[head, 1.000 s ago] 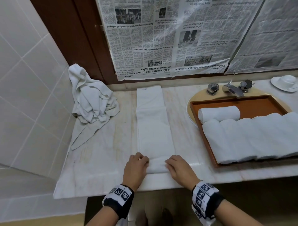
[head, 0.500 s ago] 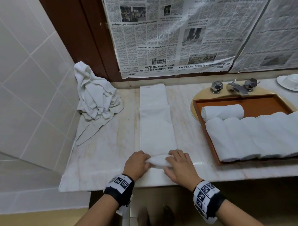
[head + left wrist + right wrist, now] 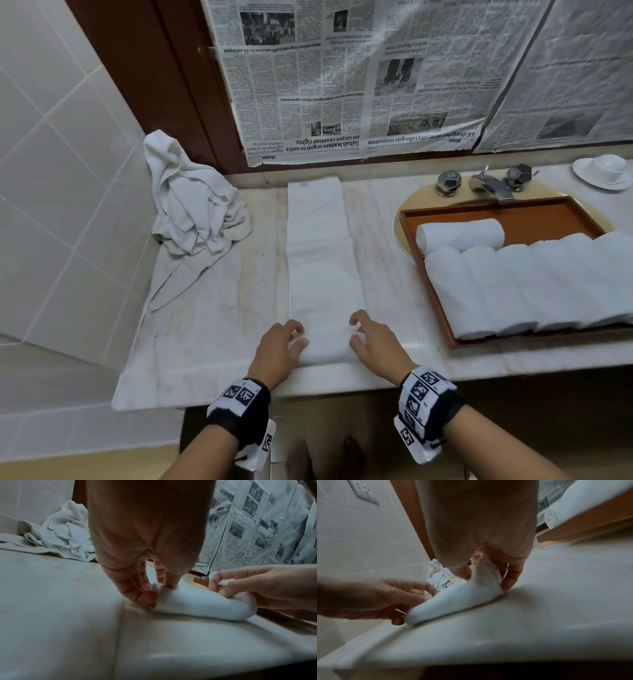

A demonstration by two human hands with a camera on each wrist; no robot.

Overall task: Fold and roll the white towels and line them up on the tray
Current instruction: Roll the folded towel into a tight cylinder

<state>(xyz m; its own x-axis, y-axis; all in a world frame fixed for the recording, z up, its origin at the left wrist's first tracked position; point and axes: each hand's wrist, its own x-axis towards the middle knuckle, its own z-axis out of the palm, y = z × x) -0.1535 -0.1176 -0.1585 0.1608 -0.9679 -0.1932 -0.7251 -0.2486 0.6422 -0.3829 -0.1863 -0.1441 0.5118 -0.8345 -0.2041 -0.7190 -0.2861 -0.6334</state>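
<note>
Both hands are sitting at the near edge of the bench, one at each end of a started roll. Left hand is pinching the left end of the roll between thumb and curled fingers; right hand is doing the same at the right end, fingers curled round the cloth. Roll is the near end of a long folded towel, lying flat and running straight away from the person toward the back wall. Only the near bit is rolled; the rest is lying unrolled.

Right of the strip, a brown tray is sitting over a round sink. It is holding a row of rolled towels lying side by side, touching, plus one more roll lying crosswise behind them.

Far left corner: a heap of crumpled white towels is leaning against the tiled wall. Behind the tray, a tap with two faceted knobs; a white cup on a saucer is sitting at far right. Newspaper sheets are hanging on the wall behind.
</note>
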